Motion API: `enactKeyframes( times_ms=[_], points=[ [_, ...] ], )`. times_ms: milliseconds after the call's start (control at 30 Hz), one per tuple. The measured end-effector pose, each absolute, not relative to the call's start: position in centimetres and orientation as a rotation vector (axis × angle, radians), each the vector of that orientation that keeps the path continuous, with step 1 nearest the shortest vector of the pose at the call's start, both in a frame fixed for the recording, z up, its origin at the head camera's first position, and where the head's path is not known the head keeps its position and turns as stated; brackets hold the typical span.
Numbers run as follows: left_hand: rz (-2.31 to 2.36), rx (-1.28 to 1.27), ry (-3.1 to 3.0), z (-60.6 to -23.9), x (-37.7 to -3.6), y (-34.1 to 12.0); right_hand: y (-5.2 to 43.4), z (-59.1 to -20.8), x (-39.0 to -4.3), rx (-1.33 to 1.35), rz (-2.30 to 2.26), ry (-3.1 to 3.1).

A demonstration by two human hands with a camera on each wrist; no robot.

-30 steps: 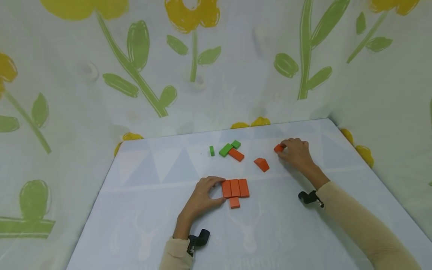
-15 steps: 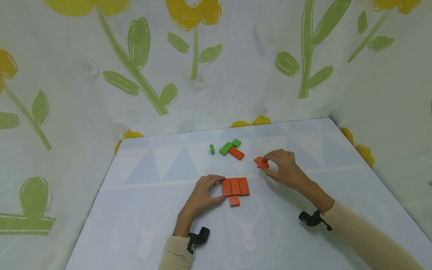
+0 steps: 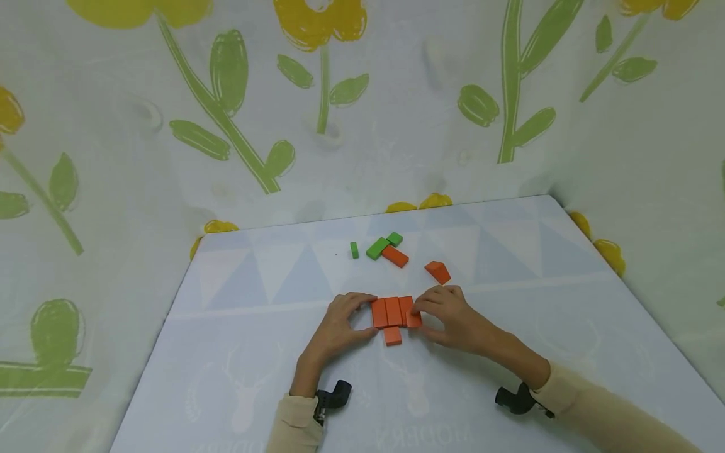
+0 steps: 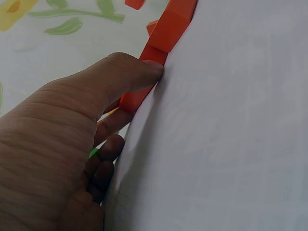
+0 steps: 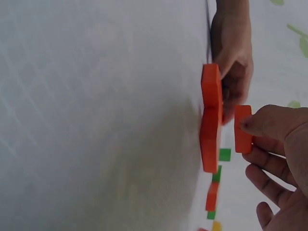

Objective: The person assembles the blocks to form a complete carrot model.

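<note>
Orange block (image 5: 242, 128): pinched in my right hand (image 3: 447, 318), just above the table (image 3: 255, 352) at the right edge of the 3-block row (image 3: 393, 311). Left hand (image 3: 340, 324) braces the row's left end, thumb and fingers curled on the end block. Risk, as I judge it: block comes down tilted or shoves sideways, row shifts w/ gaps. Small block (image 3: 393, 336) below the row could get knocked too. Wedge (image 3: 438, 272) sits well apart.
</note>
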State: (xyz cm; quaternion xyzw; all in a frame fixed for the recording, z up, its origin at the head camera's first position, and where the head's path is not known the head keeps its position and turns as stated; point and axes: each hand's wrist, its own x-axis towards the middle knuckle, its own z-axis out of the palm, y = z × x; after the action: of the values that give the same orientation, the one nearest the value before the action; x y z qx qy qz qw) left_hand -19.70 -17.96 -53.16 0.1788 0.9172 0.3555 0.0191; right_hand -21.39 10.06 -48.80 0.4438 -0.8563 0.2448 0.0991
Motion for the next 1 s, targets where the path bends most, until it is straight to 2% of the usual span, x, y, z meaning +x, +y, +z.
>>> enactKeyframes(
  times_ms=[400, 1000],
  points=[
    [1.12, 0.569, 2.851, -53.4, -19.8, -18.1, 9.1, -50.2, -20.6, 1.427, 0.679, -2.449],
    [1.107, 0.605, 2.864, -53.3, -19.9, -18.1, 8.4, -50.2, -20.8, 1.402, 0.616, -2.528]
  ],
)
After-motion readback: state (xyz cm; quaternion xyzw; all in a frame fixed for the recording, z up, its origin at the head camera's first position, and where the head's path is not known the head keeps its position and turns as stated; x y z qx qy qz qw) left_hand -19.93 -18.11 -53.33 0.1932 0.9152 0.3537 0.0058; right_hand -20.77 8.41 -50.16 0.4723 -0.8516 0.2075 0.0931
